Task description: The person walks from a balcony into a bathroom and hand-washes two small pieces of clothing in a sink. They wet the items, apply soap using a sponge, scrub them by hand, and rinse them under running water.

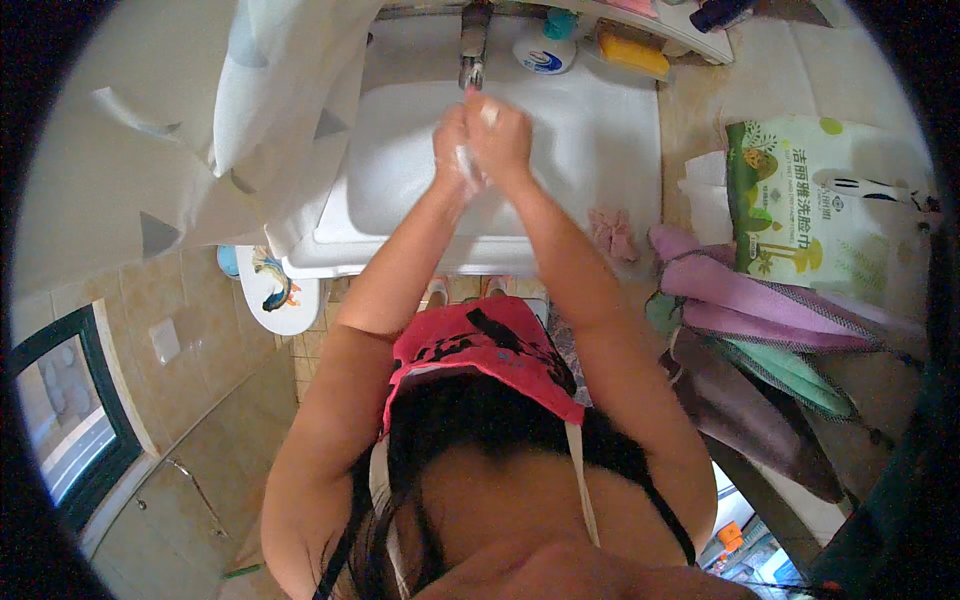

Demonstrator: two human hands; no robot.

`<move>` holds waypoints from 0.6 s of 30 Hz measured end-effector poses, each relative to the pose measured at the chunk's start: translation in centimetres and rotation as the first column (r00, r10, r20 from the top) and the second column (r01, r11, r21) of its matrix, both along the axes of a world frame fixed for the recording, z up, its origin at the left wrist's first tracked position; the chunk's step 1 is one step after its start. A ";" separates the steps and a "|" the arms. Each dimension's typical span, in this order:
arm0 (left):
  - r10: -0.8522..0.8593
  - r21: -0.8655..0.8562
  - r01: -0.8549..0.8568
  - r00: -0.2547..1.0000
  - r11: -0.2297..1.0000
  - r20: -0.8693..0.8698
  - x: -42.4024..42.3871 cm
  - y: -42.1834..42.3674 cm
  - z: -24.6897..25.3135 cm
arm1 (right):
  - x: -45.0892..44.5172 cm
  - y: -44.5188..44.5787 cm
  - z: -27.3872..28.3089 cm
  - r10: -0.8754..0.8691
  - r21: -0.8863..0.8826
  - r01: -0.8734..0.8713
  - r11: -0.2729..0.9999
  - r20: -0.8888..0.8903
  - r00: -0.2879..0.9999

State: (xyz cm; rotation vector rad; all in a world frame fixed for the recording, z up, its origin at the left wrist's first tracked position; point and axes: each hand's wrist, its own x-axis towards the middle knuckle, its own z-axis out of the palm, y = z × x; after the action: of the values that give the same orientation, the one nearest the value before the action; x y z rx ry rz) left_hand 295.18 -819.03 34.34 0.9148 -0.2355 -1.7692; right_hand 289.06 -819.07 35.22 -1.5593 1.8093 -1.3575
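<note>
Over the white sink basin [405,195], my left hand [452,146] and my right hand [501,135] are pressed together just below the metal faucet [473,45]. White lather shows on both hands and between the wrists. Whether anything lies between the palms is hidden, and the fingers are blurred. Behind the basin stands a white pump bottle [545,52] with a teal top. A yellow sponge [634,56] rests to its right. A crumpled pink cloth [613,234] lies on the sink's front right edge.
A pack of face towels [810,202] lies on the right counter, beside white tissue [707,195]. Pink-purple, green and brown cloths [757,300] hang or lie nearer me. A pale patterned curtain [292,97] drapes at the sink's left. A white toilet lid [300,307] is below left.
</note>
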 end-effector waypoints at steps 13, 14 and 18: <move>-0.206 -0.080 0.213 0.975 0.974 0.087 2.0 0.3 0.4 | -3.2 -1.2 -1.8 -0.094 0.196 -0.098 0.976 0.777 0.622; -0.194 -0.140 0.212 0.972 0.967 0.134 2.5 0.1 1.3 | -4.1 -0.6 -2.1 -0.053 0.146 -0.159 0.976 0.875 0.481; -0.237 -0.227 0.281 0.950 0.932 0.202 6.4 -0.2 1.7 | -7.9 2.2 0.6 0.088 0.133 -0.624 0.770 0.946 0.311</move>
State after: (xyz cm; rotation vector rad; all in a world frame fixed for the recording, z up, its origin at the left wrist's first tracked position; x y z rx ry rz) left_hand 301.57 -819.22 36.01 0.8792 -0.7086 -1.8475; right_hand 281.12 -816.89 35.82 -0.5856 0.8385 -1.0236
